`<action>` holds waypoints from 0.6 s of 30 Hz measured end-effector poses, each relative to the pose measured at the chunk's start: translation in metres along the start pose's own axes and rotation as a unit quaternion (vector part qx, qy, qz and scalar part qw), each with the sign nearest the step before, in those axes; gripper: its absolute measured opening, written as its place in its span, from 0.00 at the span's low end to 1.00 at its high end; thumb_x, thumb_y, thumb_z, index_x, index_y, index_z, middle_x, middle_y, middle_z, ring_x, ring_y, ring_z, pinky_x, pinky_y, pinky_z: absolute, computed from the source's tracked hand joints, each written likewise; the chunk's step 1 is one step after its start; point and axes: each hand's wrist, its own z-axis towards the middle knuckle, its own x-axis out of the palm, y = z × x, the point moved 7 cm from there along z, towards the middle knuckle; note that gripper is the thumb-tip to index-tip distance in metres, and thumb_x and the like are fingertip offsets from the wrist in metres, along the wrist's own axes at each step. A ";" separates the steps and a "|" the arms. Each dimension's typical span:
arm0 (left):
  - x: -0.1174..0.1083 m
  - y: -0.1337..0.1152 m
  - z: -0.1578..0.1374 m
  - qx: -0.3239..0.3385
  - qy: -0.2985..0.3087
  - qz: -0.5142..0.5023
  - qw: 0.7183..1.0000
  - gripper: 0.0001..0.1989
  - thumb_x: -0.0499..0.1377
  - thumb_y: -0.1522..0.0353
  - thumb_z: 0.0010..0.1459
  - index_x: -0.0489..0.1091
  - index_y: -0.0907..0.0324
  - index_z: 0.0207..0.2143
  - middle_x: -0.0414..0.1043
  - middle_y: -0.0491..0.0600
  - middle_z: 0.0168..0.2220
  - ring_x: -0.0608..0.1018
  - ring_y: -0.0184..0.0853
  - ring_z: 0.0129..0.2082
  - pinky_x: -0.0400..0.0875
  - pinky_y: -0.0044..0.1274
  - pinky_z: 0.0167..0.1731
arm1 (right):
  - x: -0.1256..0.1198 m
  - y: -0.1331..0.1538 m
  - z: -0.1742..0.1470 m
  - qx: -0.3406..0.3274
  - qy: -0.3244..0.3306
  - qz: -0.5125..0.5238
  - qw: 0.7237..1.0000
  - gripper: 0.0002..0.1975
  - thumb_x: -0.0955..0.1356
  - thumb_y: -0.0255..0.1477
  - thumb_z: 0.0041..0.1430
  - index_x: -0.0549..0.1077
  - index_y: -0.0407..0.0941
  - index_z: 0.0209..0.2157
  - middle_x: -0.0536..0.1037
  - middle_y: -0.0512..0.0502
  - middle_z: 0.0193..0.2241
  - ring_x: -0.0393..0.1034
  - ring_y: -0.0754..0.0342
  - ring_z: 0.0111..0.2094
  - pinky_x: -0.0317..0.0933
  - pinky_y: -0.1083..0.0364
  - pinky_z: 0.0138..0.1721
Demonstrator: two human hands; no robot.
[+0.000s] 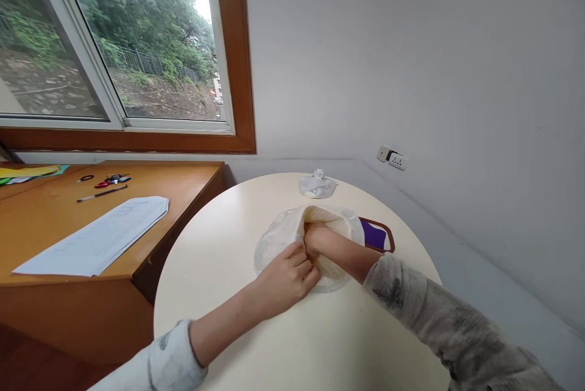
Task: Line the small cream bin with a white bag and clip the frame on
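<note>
A whitish, partly see-through bag [278, 236] rests on the round table, its mouth turned toward me. My left hand [295, 275] is closed, with its fingers curled round the near edge of the mouth. Through the opening reaches my right hand [317, 239], up to the wrist. Its fingers are hidden inside, so what they touch does not show. A purple flat thing with a brown rim [377, 236] sticks out from behind the bag on the right.
A smaller knotted white bag [317, 185] lies at the round cream table's [205, 263] far edge. On the wooden desk [192, 181] at left are paper sheets [100, 236], a pen [101, 193] and small items with red handles [107, 182]. A wall socket [397, 161] is behind.
</note>
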 end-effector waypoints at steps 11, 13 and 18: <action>0.007 0.009 -0.009 -0.036 0.005 -0.003 0.999 0.08 0.48 0.78 0.56 0.65 0.62 0.31 0.64 0.46 0.22 0.64 0.31 0.23 0.59 0.26 0.30 | -0.017 0.003 -0.026 -0.018 -0.156 0.032 0.987 0.12 0.72 0.24 0.35 0.71 0.41 0.27 0.77 0.37 0.32 0.72 0.46 0.34 0.64 0.53 0.35; 0.006 0.010 -0.010 -0.036 -0.001 -0.005 0.999 0.09 0.48 0.78 0.56 0.65 0.62 0.30 0.64 0.46 0.21 0.64 0.31 0.23 0.58 0.26 0.30 | -0.026 0.004 -0.030 -0.023 -0.160 0.032 0.986 0.03 0.68 0.22 0.42 0.69 0.42 0.20 0.76 0.41 0.21 0.70 0.51 0.23 0.62 0.56 0.26; 0.008 0.006 -0.010 -0.021 -0.006 -0.016 1.000 0.07 0.48 0.78 0.57 0.64 0.62 0.30 0.64 0.46 0.21 0.64 0.31 0.24 0.59 0.27 0.32 | -0.033 0.013 -0.027 -0.045 -0.175 0.042 0.983 0.05 0.67 0.23 0.45 0.69 0.42 0.19 0.75 0.46 0.18 0.65 0.57 0.17 0.56 0.58 0.19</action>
